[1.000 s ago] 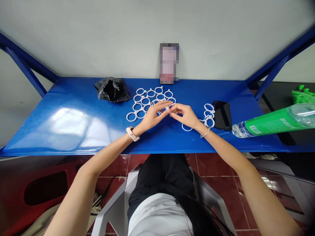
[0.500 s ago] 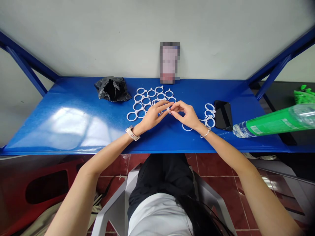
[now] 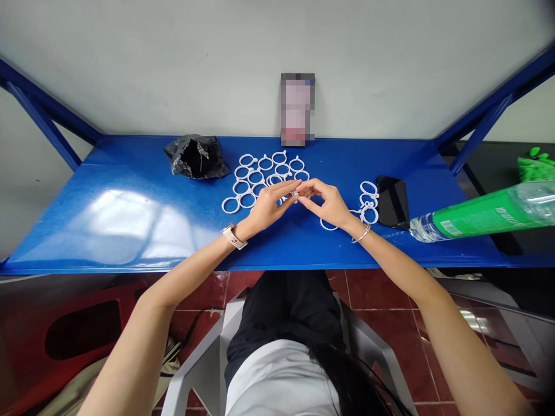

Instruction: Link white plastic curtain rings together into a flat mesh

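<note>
My left hand (image 3: 272, 203) and my right hand (image 3: 326, 202) meet above the middle of the blue table, fingertips almost touching. Each is closed in a pinch on a small white piece (image 3: 295, 192) between them; the fingers cover most of it. Around and behind my left hand lie several white plastic rings with small eyelets (image 3: 250, 171), some partly hidden by the fingers. A white ring (image 3: 328, 229) lies partly under my right hand. Farther right, several more white rings (image 3: 369, 204) lie overlapping in a small group.
A crumpled black plastic bag (image 3: 197, 157) sits at the back left. One blurred phone-like object (image 3: 297, 110) leans on the wall. Beside the right ring group lie a black phone (image 3: 392, 202) and a bottle with a green label (image 3: 477, 216). Blue frame bars (image 3: 485, 127) flank the table (image 3: 143, 231).
Both hands have stayed nearly in place, with the fingertips shifting slightly around the small white piece, which shows a little more now. The whole view has drifted slightly.
</note>
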Demonstrator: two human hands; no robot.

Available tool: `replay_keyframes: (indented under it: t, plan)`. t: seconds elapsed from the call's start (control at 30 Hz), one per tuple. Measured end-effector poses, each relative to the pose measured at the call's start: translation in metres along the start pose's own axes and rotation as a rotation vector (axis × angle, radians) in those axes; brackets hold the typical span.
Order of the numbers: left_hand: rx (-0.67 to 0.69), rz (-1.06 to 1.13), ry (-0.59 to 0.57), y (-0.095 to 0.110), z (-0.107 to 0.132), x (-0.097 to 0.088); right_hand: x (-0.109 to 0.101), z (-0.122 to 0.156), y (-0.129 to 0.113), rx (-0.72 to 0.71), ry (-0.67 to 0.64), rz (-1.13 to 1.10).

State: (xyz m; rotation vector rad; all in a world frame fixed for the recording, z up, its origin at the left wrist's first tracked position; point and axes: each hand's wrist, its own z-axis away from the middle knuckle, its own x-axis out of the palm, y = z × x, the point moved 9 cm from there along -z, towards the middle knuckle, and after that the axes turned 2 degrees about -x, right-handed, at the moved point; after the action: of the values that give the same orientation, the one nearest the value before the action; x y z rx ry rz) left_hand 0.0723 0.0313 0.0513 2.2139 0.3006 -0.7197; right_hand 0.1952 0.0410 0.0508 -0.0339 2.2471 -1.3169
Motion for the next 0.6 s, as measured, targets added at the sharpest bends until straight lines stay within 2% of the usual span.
replay_keyframes:
  t: [0.17, 0.37, 0.6]
  plan:
    - [-0.093, 0.176, 0.049, -0.0004, 0.0012, -0.0029, 0.0009, -0.0003, -0.0004, 0.019, -0.023, -0.023]
    - [-0.171, 0.266, 0.001, -0.0036, 0.0029, 0.0008, -0.0008, 0.0004, -0.0037, -0.012, -0.017, -0.047]
    - [-0.139, 0.306, 0.006, -0.002, 0.0009, -0.0013, -0.0038, 0.0007, -0.004, -0.058, 0.019, 0.027]
